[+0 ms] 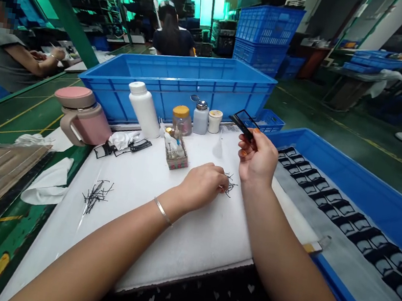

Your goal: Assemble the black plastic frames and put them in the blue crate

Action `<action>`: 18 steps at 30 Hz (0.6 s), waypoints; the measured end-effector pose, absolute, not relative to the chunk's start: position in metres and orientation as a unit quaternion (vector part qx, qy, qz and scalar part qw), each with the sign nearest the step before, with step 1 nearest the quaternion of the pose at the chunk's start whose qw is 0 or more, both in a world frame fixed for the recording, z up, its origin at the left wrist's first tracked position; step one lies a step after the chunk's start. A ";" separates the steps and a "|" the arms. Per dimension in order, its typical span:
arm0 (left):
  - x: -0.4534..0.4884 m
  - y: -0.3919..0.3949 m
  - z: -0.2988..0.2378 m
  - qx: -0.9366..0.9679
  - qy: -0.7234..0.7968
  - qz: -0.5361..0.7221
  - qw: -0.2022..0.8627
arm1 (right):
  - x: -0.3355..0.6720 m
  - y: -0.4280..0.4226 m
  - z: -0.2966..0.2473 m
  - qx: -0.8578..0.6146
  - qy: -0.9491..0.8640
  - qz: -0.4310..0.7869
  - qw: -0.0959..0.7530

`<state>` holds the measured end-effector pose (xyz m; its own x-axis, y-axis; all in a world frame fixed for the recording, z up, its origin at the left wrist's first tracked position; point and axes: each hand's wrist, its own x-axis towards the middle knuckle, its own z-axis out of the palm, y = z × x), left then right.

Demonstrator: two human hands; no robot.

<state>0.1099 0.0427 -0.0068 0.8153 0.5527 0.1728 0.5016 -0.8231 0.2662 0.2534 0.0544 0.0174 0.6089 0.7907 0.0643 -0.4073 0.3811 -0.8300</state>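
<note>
My right hand (257,158) is raised above the white pad (148,212) and pinches a small black rectangular frame (244,121) between its fingertips. My left hand (204,185) rests on the pad with its fingers curled over a little heap of thin black pins (229,184); whether it grips one is hidden. A second heap of black pins (97,193) lies on the pad to the left. Rows of the same black frames (344,214) lie on grey lining in the blue tray (376,193) at my right.
A big blue crate (180,86) stands behind the pad. Before it are a white bottle (143,108), a yellow-capped jar (182,118), a pump dispenser (201,116), a small box of tools (175,154) and a pink mug (83,115). Other people sit at the left and far back.
</note>
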 end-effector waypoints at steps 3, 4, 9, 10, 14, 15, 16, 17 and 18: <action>0.122 0.047 -0.019 0.949 0.263 0.106 0.136 | 0.252 0.056 0.014 -0.395 -0.237 0.384 0.800; 0.125 0.047 -0.022 0.950 0.261 0.103 0.140 | 0.252 0.057 0.014 -0.391 -0.239 0.388 0.800; 0.127 0.040 -0.025 0.951 0.262 0.103 0.126 | 0.251 0.058 0.013 -0.390 -0.252 0.390 0.796; 0.125 0.038 -0.022 0.950 0.263 0.110 0.128 | 0.250 0.058 0.014 -0.392 -0.253 0.391 0.793; 0.100 0.029 0.001 0.914 0.294 0.196 0.200 | 0.243 0.055 0.014 -0.403 -0.277 0.425 0.762; 0.090 0.027 0.008 0.895 0.309 0.226 0.231 | 0.240 0.053 0.014 -0.402 -0.294 0.440 0.747; 0.079 0.026 0.014 0.871 0.324 0.257 0.264 | 0.236 0.051 0.014 -0.399 -0.317 0.455 0.730; 0.067 0.024 0.020 0.845 0.338 0.289 0.299 | 0.232 0.048 0.014 -0.397 -0.342 0.470 0.710; 0.055 0.022 0.025 0.816 0.351 0.320 0.329 | 0.227 0.045 0.014 -0.397 -0.368 0.484 0.688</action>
<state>0.0551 0.0220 0.0252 0.5487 0.7835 0.2915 0.3630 -0.5374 0.7612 0.2274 0.0451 0.0139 0.2612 0.9576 0.1214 -0.3734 0.2162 -0.9021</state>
